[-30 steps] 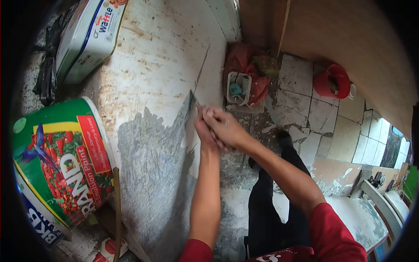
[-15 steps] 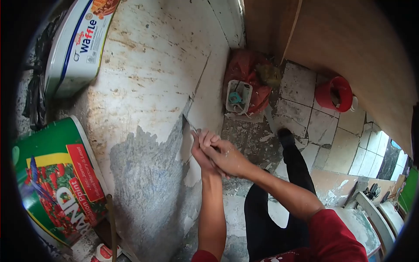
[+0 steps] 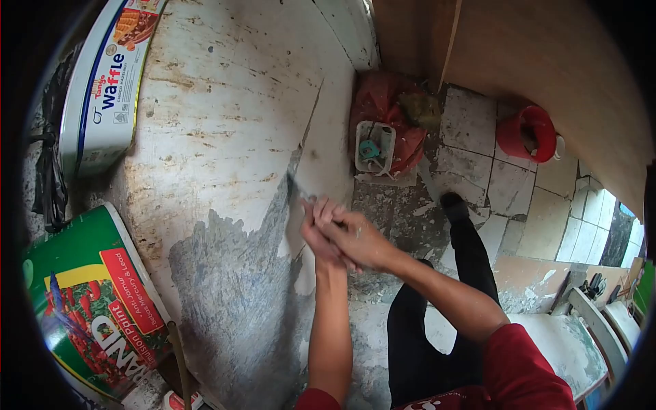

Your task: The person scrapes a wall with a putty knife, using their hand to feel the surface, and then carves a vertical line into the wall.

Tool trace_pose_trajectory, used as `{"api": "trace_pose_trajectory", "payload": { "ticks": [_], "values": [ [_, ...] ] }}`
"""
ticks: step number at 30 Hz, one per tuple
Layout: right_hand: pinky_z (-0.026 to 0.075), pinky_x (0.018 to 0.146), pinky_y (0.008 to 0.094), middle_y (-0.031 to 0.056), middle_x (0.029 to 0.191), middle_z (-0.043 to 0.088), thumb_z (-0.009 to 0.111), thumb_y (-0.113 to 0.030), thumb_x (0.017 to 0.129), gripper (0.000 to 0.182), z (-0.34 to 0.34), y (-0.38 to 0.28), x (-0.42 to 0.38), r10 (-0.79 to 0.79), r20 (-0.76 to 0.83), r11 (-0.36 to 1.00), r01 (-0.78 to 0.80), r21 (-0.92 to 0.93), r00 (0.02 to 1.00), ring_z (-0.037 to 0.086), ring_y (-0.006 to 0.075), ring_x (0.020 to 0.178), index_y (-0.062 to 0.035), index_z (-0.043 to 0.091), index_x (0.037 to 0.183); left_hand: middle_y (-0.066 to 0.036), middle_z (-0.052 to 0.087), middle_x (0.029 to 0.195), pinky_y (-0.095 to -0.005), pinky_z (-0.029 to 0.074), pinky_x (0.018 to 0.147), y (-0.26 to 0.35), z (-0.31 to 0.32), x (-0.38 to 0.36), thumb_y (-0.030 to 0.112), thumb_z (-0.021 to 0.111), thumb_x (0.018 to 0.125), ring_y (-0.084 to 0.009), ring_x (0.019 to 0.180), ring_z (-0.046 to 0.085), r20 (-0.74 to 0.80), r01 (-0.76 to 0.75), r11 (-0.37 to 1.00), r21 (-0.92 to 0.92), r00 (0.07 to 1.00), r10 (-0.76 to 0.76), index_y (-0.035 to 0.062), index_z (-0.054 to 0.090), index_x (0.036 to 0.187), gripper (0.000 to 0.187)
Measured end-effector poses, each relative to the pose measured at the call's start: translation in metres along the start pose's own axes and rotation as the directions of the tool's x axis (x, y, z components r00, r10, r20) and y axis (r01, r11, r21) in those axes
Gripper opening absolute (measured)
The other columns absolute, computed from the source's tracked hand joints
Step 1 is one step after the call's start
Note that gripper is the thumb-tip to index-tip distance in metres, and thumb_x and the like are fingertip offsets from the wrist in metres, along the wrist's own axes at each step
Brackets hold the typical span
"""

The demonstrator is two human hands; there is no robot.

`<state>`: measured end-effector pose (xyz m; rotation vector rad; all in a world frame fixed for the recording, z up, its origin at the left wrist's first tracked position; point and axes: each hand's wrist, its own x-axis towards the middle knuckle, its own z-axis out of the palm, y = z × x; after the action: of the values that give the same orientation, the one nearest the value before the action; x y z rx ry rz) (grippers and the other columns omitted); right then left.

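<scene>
Both of my hands close together around a thin metal scraper [image 3: 298, 188], its handle hidden inside my fingers. My left hand [image 3: 317, 236] wraps it from the wall side, and my right hand [image 3: 361, 239] overlaps from the other side. The blade, somewhat blurred, points up and left against the wall [image 3: 212, 150] at the edge of the peeling white paint. Bare grey plaster [image 3: 225, 273] spreads below the blade, and a narrow crack runs upward from it.
On the left stand a waffle tin [image 3: 109, 82] and a green paint bucket [image 3: 96, 301]. Beyond my hands, a white plastic tub [image 3: 374, 162] with tools rests by a red bag [image 3: 379, 96]. A red bucket [image 3: 526, 137] stands on the tiles. A bench [image 3: 560, 342] is at right.
The view has shifted slightly. My hands stay closed together on the scraper, and its blade remains near the same paint edge, now more blurred.
</scene>
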<state>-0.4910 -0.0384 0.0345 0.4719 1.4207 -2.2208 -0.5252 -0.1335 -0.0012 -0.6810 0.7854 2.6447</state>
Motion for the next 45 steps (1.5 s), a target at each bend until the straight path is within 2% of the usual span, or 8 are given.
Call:
{"api": "trace_pose_trajectory", "payload": {
  "ticks": [3, 10, 27, 32, 35, 40, 43, 45],
  "values": [
    [0.035, 0.028, 0.0242, 0.0044, 0.056, 0.051, 0.048, -0.031, 0.097, 0.033, -0.011, -0.004, 0.035, 0.053, -0.032, 0.992, -0.049, 0.115, 0.998, 0.048, 0.0102, 0.034, -0.0007, 0.054, 0.086, 0.003, 0.038, 0.067, -0.0209, 0.035, 0.062, -0.005, 0.018, 0.029, 0.028, 0.045, 0.098, -0.0071, 0.062, 0.04, -0.081, 0.063, 0.932, 0.357, 0.996, -0.037, 0.0117, 0.04, 0.076, 0.029],
    [0.039, 0.032, 0.0276, 0.0064, 0.051, 0.051, 0.046, -0.025, 0.096, 0.03, 0.007, 0.007, -0.005, -0.023, -0.024, 0.999, 0.024, 0.042, 0.999, 0.051, 0.0125, 0.036, 0.0026, 0.054, 0.087, 0.003, 0.038, 0.066, -0.0221, 0.035, 0.062, 0.006, -0.027, -0.002, 0.029, 0.047, 0.098, -0.0084, 0.062, 0.04, 0.263, 0.193, 0.931, -0.31, 0.959, -0.111, 0.0124, 0.04, 0.073, 0.03],
    [0.04, 0.031, 0.0277, 0.0086, 0.062, 0.056, 0.047, -0.02, 0.094, 0.027, -0.003, 0.007, 0.02, 0.087, -0.005, 0.991, -0.086, 0.1, 0.996, 0.048, 0.0128, 0.033, 0.0042, 0.056, 0.089, 0.003, 0.035, 0.068, -0.024, 0.036, 0.067, -0.006, -0.003, 0.019, 0.034, 0.044, 0.099, -0.0106, 0.063, 0.036, -0.037, 0.051, 0.996, 0.074, 0.998, -0.048, 0.0118, 0.035, 0.074, 0.035],
    [0.036, 0.029, 0.0266, 0.0061, 0.053, 0.051, 0.049, -0.029, 0.096, 0.036, 0.012, 0.01, 0.005, -0.159, -0.115, 0.987, 0.16, 0.001, 0.981, 0.048, 0.012, 0.034, 0.0011, 0.055, 0.078, 0.004, 0.04, 0.069, -0.0229, 0.039, 0.067, 0.002, -0.024, 0.007, 0.029, 0.047, 0.097, -0.008, 0.064, 0.042, 0.255, 0.186, 0.93, -0.318, 0.961, -0.106, 0.0101, 0.042, 0.075, 0.03],
    [0.036, 0.029, 0.0259, 0.0048, 0.053, 0.051, 0.049, -0.033, 0.097, 0.036, 0.007, -0.014, 0.018, 0.03, -0.094, 0.997, -0.024, 0.071, 0.995, 0.049, 0.0115, 0.035, -0.0001, 0.055, 0.082, 0.005, 0.044, 0.072, -0.0233, 0.039, 0.062, 0.006, -0.005, 0.021, 0.025, 0.048, 0.096, -0.0072, 0.064, 0.044, 0.0, -0.026, 0.86, 0.509, 1.0, 0.03, 0.0105, 0.047, 0.078, 0.023],
    [0.037, 0.029, 0.025, 0.0057, 0.053, 0.052, 0.048, -0.035, 0.097, 0.036, -0.009, -0.02, 0.02, 0.026, -0.097, 1.0, -0.025, 0.016, 0.995, 0.049, 0.0109, 0.034, -0.0006, 0.055, 0.091, 0.004, 0.044, 0.07, -0.0227, 0.04, 0.064, -0.01, 0.007, 0.028, 0.024, 0.048, 0.096, -0.0081, 0.063, 0.044, -0.009, -0.07, 0.872, 0.485, 0.996, 0.085, 0.0116, 0.049, 0.079, 0.02],
    [0.037, 0.03, 0.0252, 0.0062, 0.055, 0.053, 0.047, -0.035, 0.097, 0.037, 0.006, -0.012, 0.019, -0.159, -0.106, 0.987, 0.158, -0.022, 0.982, 0.049, 0.0112, 0.034, 0.0003, 0.057, 0.093, 0.002, 0.045, 0.07, -0.0234, 0.038, 0.064, 0.003, -0.002, 0.024, 0.041, 0.039, 0.099, -0.0109, 0.062, 0.044, 0.267, 0.209, 0.932, -0.295, 0.955, -0.129, 0.0125, 0.044, 0.074, 0.039],
    [0.037, 0.032, 0.0266, 0.006, 0.053, 0.052, 0.046, -0.036, 0.097, 0.038, -0.001, -0.026, 0.023, -0.007, -0.076, 1.0, 0.007, 0.003, 0.997, 0.047, 0.0119, 0.034, -0.0003, 0.056, 0.087, 0.003, 0.041, 0.069, -0.0231, 0.038, 0.064, 0.002, 0.0, 0.039, 0.036, 0.041, 0.099, -0.0099, 0.063, 0.042, 0.085, 0.059, 0.998, 0.035, 0.994, -0.062, 0.0129, 0.042, 0.074, 0.035]
  ]
}}
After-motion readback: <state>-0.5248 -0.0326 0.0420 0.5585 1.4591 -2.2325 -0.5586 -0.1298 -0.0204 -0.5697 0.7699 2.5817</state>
